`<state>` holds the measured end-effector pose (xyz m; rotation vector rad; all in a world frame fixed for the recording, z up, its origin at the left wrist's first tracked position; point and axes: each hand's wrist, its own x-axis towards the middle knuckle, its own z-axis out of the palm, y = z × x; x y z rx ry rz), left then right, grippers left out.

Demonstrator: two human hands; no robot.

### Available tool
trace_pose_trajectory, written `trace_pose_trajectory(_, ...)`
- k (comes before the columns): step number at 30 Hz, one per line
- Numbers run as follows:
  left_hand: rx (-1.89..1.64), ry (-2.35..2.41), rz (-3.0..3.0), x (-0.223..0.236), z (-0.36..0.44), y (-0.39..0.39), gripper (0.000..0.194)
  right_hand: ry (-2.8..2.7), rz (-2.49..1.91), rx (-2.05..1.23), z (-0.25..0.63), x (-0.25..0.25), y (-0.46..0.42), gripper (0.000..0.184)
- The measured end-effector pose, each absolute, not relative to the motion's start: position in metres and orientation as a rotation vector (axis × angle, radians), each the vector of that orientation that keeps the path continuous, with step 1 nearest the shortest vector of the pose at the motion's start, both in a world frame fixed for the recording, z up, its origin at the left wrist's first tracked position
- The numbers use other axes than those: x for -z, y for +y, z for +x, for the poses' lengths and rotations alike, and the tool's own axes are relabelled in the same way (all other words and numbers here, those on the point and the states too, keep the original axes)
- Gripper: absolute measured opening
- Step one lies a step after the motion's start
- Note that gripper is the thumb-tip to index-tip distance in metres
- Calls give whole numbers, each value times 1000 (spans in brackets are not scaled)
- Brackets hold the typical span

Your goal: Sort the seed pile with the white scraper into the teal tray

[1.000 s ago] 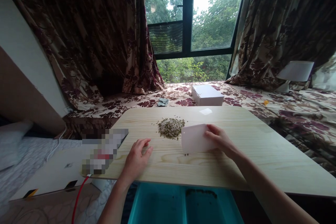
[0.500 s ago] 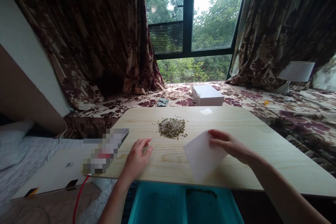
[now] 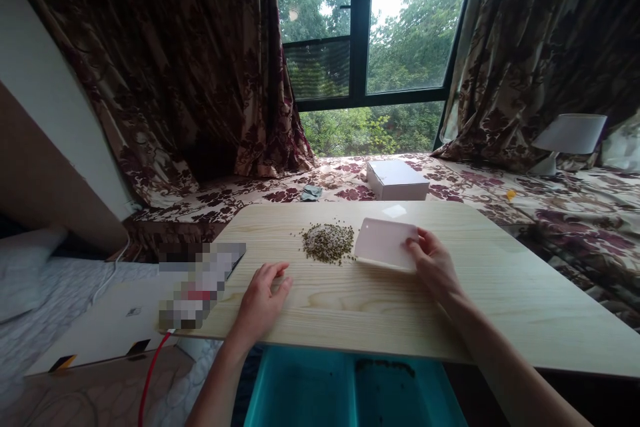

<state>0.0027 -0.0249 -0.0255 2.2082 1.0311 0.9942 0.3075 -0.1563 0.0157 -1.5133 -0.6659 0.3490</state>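
A small heap of greenish-brown seeds (image 3: 327, 243) lies on the pale wooden board (image 3: 490, 293). My right hand (image 3: 434, 267) grips a white plastic scraper card (image 3: 385, 244) by its right edge; the card lies nearly flat, its left edge touching the right side of the heap. My left hand (image 3: 261, 300) rests on the board near its front edge, fingers loosely curled, holding nothing, a short way left of and nearer than the heap.
A teal plastic bin (image 3: 345, 390) sits under the board's front edge. A white box (image 3: 397, 179) and a white lamp (image 3: 567, 137) stand on the floral cloth behind. A blurred-out flat object (image 3: 200, 283) lies at the board's left; a red cable (image 3: 150, 373) hangs below.
My right hand swung the scraper card away toward the front edge, then brought it back up to the right side of the seed heap, now laid flatter. The left hand stayed put.
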Motion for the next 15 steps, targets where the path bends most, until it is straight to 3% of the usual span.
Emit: trace_pose_trajectory(15,-990,1025,2190,26,3,-25,30,-657,-1573,-305,309,-12,-159,42)
